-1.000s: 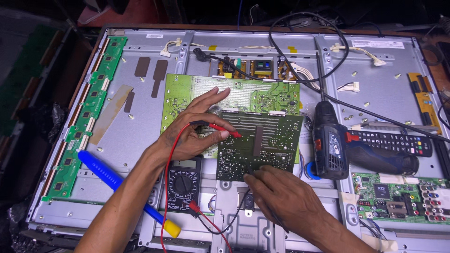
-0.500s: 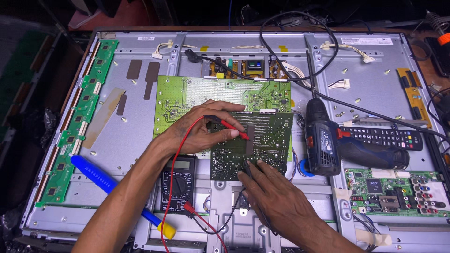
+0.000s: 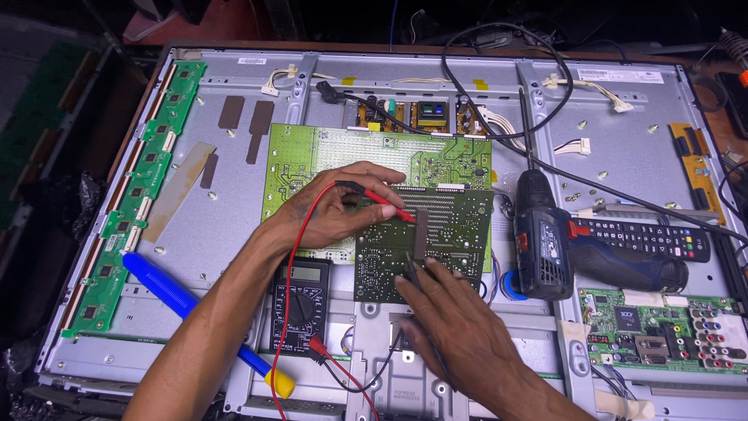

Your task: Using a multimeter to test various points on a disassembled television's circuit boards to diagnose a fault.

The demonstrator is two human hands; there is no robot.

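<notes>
Red plastic marks the probe [image 3: 387,205] pinched between the fingers of the left hand [image 3: 335,210], its tip slanting toward four o'clock onto the dark green circuit board [image 3: 425,243]. The right hand [image 3: 456,320] comes in from five o'clock, fingers closed together on the black probe [image 3: 411,269], whose tip touches the same board near its lower middle. That board lies loosely on top of a larger light green board [image 3: 343,160], at the centre of the opened television's metal back panel [image 3: 631,168].

At seven o'clock from the left wrist sits the black multimeter [image 3: 300,306], red and black leads [image 3: 290,265] looping up to the probes. A blue cordless drill [image 3: 557,249] lies at three o'clock, a remote control [image 3: 650,238] just beyond it, and a blue desoldering pump [image 3: 175,292] with a yellow end lies at eight o'clock.

The risk, as I judge it, is slippage: the upper board looks unfastened, so probe pressure could shift it, and a sliding tip might bridge neighbouring solder joints. The red lead crossing the forearm could also snag and tug the meter.
</notes>
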